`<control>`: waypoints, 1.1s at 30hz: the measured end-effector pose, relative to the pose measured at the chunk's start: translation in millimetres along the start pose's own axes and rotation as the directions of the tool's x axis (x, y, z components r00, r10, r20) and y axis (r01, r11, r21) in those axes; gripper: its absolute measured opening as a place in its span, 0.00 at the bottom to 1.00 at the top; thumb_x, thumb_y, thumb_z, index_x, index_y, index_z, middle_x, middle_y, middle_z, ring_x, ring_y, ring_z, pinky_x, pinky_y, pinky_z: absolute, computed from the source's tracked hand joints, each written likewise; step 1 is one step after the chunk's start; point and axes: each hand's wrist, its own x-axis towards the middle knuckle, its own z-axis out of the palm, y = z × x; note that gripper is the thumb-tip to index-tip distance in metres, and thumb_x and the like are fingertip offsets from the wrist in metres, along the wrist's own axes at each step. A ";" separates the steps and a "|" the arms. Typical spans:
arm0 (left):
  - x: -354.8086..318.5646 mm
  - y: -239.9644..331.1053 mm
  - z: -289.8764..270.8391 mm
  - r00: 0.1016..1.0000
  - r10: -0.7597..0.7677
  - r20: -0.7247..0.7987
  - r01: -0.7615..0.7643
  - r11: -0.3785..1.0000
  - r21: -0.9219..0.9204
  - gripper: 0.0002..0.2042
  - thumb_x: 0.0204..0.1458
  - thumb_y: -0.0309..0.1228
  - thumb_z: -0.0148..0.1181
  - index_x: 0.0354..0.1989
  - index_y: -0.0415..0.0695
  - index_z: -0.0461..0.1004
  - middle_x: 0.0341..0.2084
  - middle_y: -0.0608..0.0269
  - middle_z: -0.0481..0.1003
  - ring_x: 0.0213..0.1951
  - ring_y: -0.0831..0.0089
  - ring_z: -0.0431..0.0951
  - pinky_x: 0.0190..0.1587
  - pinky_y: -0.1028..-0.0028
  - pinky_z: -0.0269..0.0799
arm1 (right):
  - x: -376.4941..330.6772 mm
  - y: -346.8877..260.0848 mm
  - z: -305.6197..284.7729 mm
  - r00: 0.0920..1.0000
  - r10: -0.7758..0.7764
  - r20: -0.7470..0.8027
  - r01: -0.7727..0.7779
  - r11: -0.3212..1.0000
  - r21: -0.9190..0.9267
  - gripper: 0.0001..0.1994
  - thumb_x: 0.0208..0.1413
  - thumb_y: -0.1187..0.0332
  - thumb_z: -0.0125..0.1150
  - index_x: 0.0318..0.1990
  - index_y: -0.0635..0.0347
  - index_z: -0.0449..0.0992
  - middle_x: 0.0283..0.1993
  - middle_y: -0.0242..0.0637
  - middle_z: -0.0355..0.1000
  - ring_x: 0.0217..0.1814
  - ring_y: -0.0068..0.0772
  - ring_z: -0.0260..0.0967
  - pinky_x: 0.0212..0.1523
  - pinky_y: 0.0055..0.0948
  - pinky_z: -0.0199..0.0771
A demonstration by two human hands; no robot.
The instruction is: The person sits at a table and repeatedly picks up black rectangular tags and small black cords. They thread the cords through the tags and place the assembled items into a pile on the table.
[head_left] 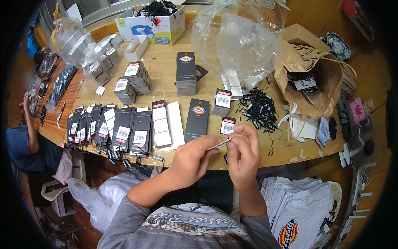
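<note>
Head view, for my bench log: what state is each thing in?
Left hand, closed on a card
Right hand, pinching the card's end
Cardboard box, open, contents above rim
Paper bag, open-mouthed
Large clear plastic bag, crumpled
Black cords, loosely heaped
White garments, stacked
Tall black tag stack, upright
Phone, tilted

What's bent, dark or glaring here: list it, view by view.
In the head view, the table bows along its front edge, the corners fall black, the clear plastic bag carries pale glints, and the black cord heap merges into dark tangles.
</note>
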 end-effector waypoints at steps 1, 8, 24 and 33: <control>1.8 3.9 -0.8 0.997 -0.068 0.021 0.069 0.996 -0.057 0.15 0.39 0.15 0.51 0.39 0.36 0.63 0.28 0.50 0.71 0.29 0.57 0.74 0.31 0.72 0.70 | -0.6 5.6 3.0 0.998 -0.035 -0.061 0.035 0.999 0.009 0.04 0.40 0.82 0.52 0.27 0.68 0.67 0.41 0.46 0.58 0.36 0.37 0.63 0.34 0.27 0.64; -5.8 4.6 -2.0 0.942 -0.335 -0.017 0.318 0.908 -0.272 0.10 0.45 0.16 0.50 0.37 0.30 0.65 0.30 0.56 0.72 0.32 0.76 0.73 0.36 0.81 0.67 | -3.0 -2.5 -8.7 0.961 -0.275 -0.012 0.261 0.922 -0.288 0.09 0.35 0.74 0.60 0.28 0.62 0.70 0.43 0.46 0.58 0.44 0.44 0.58 0.42 0.39 0.58; -2.3 6.1 -6.2 1.000 -0.002 -0.022 0.002 1.000 -0.026 0.18 0.32 0.13 0.49 0.37 0.37 0.69 0.32 0.54 0.73 0.29 0.64 0.75 0.29 0.74 0.71 | -0.7 -9.0 -11.0 0.990 -0.140 -0.023 0.132 0.966 -0.223 0.08 0.33 0.76 0.59 0.26 0.61 0.70 0.42 0.45 0.59 0.41 0.44 0.57 0.40 0.36 0.58; 4.0 5.6 -11.0 0.992 -0.122 0.040 0.127 0.973 -0.190 0.12 0.41 0.15 0.47 0.36 0.35 0.69 0.31 0.50 0.71 0.31 0.65 0.74 0.32 0.75 0.69 | 2.5 3.5 -6.5 0.976 -0.211 -0.056 0.197 0.963 -0.185 0.09 0.33 0.72 0.62 0.26 0.60 0.70 0.41 0.44 0.59 0.42 0.43 0.58 0.41 0.36 0.57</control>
